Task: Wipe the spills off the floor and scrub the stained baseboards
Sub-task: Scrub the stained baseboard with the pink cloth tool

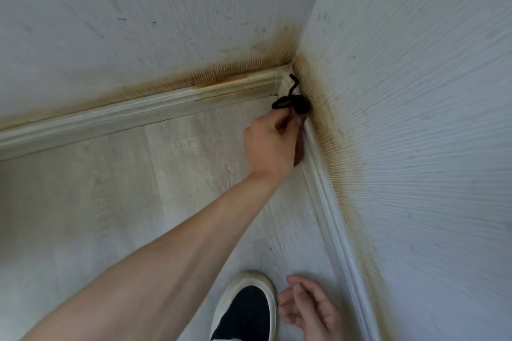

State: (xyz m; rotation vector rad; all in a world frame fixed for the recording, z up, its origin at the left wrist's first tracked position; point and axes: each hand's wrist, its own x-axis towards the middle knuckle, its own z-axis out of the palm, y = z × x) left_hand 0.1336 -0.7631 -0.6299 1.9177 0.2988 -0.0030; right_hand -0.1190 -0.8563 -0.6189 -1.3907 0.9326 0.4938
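Left hand (270,144) pinches a black cord (291,99) at the stained baseboard (166,102) corner, centre frame; right hand (307,307) hangs relaxed, bottom.

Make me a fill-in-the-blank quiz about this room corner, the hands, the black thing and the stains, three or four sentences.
1. The left hand holds a small ______ object at the corner.
2. The stains above the baseboards are ______ in colour.
3. The right hand hangs beside a ______ on the floor.
4. The right hand holds ______.

Missing words: black; brown; shoe; nothing
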